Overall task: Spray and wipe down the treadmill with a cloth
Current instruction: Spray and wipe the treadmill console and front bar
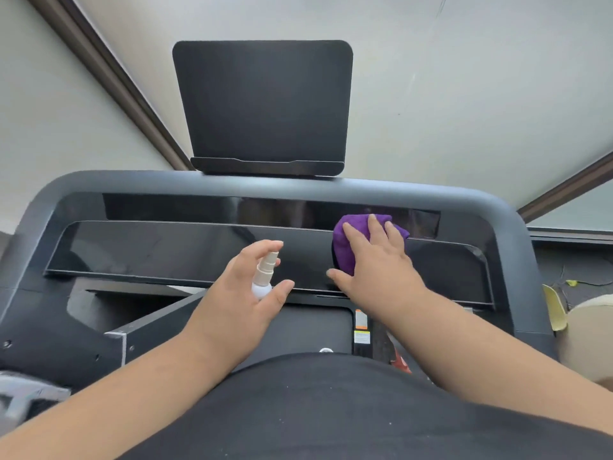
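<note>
Purple microfibre, bunched into a soft wad, sits under the right hand (374, 260), whose fingers are spread flat over the cloth (345, 242) and press it against the glossy black console panel (166, 250) of the treadmill (497, 207), right of centre where the lower panel meets the upper display strip (232, 207). Such a cloth looks light and limp, so it should mould to the surface; a flat palm on top seems the sensible hold, since pinching an edge would let it trail. The left hand (245, 293) is curled round a small white spray bottle (263, 277), thumb on one side, fingers on the other, index finger raised over the pump head, nozzle aimed at the panel. That bottle is probably light, rigid plastic, possibly slick if wet, and best gripped round its body as here. Both forearms reach forward from the torso, wrists roughly level, the right one extended further. Above the console stands a dark tablet holder (263, 104), and the belt deck (298, 330) lies below.
</note>
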`<state>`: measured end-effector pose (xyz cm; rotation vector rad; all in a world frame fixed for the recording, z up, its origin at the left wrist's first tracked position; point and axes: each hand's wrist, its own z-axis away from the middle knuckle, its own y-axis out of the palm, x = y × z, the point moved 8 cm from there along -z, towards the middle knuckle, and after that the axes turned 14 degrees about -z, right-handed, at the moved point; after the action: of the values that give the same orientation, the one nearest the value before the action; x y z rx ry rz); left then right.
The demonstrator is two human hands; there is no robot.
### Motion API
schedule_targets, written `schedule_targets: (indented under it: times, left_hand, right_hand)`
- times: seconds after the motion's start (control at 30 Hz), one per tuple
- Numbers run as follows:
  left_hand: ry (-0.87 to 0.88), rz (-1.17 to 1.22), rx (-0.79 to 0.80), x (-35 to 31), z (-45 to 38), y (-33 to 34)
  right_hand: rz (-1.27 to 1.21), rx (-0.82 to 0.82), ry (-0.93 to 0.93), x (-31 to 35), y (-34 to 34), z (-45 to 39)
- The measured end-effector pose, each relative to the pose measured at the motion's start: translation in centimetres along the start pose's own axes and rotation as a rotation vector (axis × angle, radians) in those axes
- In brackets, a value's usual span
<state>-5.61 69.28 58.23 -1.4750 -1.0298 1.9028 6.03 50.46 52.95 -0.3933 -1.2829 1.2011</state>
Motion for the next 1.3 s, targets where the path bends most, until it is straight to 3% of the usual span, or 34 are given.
schedule_targets:
  times: [0.17,0.27,0.4,0.87,1.07,1.17,1.3]
  left_hand:
    - [-0.07,-0.011,-0.065,1.0,0.1,-1.2]
    - [-0.082,-0.02,-0.07,1.4,0.6,-1.2]
    - [-0.103,-0.035,-0.063,2.3,1.2,-1.6]
    - [-0.196,-0.05,-0.081,8.1,3.9,-4.5]
    - [-0.205,0.014,-0.086,10.6,4.1,-5.9]
    - [-0.203,0.043,-0.101,12.3,4.3,-7.1]
    - [-0.191,0.059,-0.087,14.3,4.5,-8.2]
  right_hand:
    - [0.138,-0.037,-0.242,-0.3,-3.3,-0.7]
    - [0.296,0.122,-0.371,-0.7,-0.4,-0.9]
    - [0.291,0.077,-0.438,-0.1,1.8,-0.8]
    - [0.214,0.091,-0.467,16.1,12.3,-5.0]
    - [0.177,0.173,-0.456,13.3,10.7,-5.0]
    - [0.244,0.124,-0.428,11.1,9.4,-3.7]
    - [0.33,0.052,-0.391,13.2,11.1,-3.4]
